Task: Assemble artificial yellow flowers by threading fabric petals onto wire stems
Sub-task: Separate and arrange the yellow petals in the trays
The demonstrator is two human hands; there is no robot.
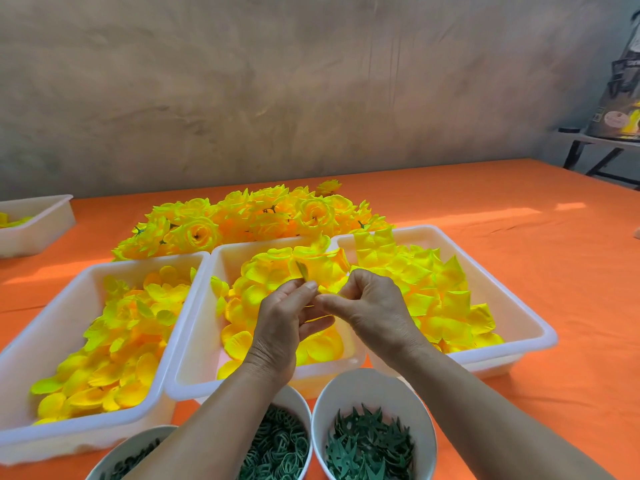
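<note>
Both hands meet in the middle of the frame, above the middle tray [227, 263] of loose yellow petals. The left hand [284, 323] has its fingers curled, pinching a thin stem [302, 270] whose greenish tip points up and away. The right hand [370, 306] is closed in a fingertip pinch on a yellow petal piece [333, 285], held just beside that tip. Whether the petal is already on the wire cannot be told.

The likely trouble is at the hole. If the tip misses the petal's centre, it may pierce or fray the fabric, or the layer may sit crooked. A pinch that takes two stuck petals at once would give a doubled layer. If the left hand's grip slackens, the stem may fall into the tray among the loose petals.

Finished flowers [242, 220] lie heaped on the orange surface [519, 209] behind the trays, and bowls of green parts [372, 445] stand at the lower edge.
</note>
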